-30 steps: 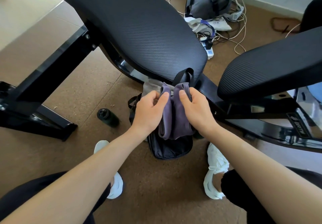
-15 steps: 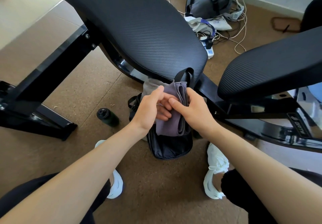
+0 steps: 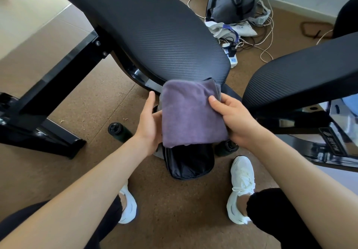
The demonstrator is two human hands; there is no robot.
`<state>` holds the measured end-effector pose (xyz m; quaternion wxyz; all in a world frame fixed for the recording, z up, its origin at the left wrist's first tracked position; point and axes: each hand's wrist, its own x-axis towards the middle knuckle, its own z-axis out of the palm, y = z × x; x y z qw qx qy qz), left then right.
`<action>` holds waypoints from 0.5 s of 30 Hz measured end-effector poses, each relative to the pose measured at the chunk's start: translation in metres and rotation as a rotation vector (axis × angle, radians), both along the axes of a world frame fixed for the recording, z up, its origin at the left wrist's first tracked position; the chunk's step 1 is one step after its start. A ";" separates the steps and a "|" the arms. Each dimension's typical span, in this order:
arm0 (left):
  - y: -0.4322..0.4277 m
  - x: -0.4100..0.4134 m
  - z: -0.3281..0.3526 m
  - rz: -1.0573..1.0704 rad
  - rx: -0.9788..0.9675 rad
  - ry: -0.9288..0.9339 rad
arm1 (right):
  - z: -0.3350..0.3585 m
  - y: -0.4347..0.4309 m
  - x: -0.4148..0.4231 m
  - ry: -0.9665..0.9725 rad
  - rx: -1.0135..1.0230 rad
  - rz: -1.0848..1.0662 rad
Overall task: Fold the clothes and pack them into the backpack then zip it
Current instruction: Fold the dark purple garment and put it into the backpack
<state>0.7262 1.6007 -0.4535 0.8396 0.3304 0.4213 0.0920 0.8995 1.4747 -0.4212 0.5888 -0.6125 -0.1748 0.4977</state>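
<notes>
The left hand (image 3: 151, 124) and right hand (image 3: 232, 121) are gripping the folded purple cloth (image 3: 191, 113) by its side edges above the black backpack (image 3: 189, 161) on the floor. Packing is seemingly underway, and next the cloth needs lowering inside.

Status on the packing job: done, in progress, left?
Done: the purple cloth is folded into a flat rectangle. In hand: the right hand pinches one edge and the left hand supports the other side, holding it over the black backpack. Left: put it in and zip. The backpack's opening is hidden under the cloth, so contents can't be judged.
</notes>
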 end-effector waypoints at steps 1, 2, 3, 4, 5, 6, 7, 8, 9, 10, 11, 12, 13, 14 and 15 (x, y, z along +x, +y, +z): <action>-0.001 0.001 -0.001 -0.037 0.025 0.021 | -0.005 0.000 -0.001 -0.073 -0.043 -0.023; -0.004 0.002 0.002 -0.069 0.053 0.028 | -0.010 0.000 -0.001 -0.128 -0.076 -0.035; -0.005 0.003 0.001 -0.081 0.102 0.048 | -0.013 -0.001 -0.001 -0.165 -0.103 -0.038; -0.006 0.004 0.001 -0.094 0.149 0.058 | -0.015 -0.001 -0.001 -0.183 -0.122 -0.041; -0.006 0.005 0.001 -0.100 0.235 0.100 | -0.015 -0.001 -0.002 -0.192 -0.132 -0.043; -0.006 0.005 -0.001 -0.101 0.346 0.162 | -0.015 -0.002 -0.002 -0.199 -0.134 -0.044; -0.007 0.005 -0.004 -0.110 0.469 0.215 | -0.014 -0.003 -0.003 -0.208 -0.128 -0.044; -0.008 0.005 -0.005 -0.123 0.575 0.254 | -0.013 -0.004 -0.005 -0.209 -0.121 -0.045; -0.010 0.005 -0.006 -0.140 0.667 0.282 | -0.013 -0.004 -0.006 -0.202 -0.120 -0.049; -0.012 0.005 -0.005 -0.159 0.747 0.301 | -0.013 -0.004 -0.008 -0.194 -0.125 -0.056; -0.013 0.005 -0.005 -0.179 0.824 0.321 | -0.015 -0.004 -0.010 -0.189 -0.141 -0.071; -0.014 0.005 -0.004 -0.201 0.902 0.349 | -0.017 -0.003 -0.011 -0.190 -0.166 -0.095; -0.015 0.005 -0.004 -0.220 0.986 0.385 | -0.019 -0.002 -0.011 -0.199 -0.192 -0.120; -0.016 0.005 -0.002 -0.236 1.073 0.431 | -0.021 0.000 -0.012 -0.206 -0.223 -0.146; -0.019 0.005 0.000 -0.245 1.167 0.481 | -0.023 0.001 -0.012 -0.203 -0.252 -0.169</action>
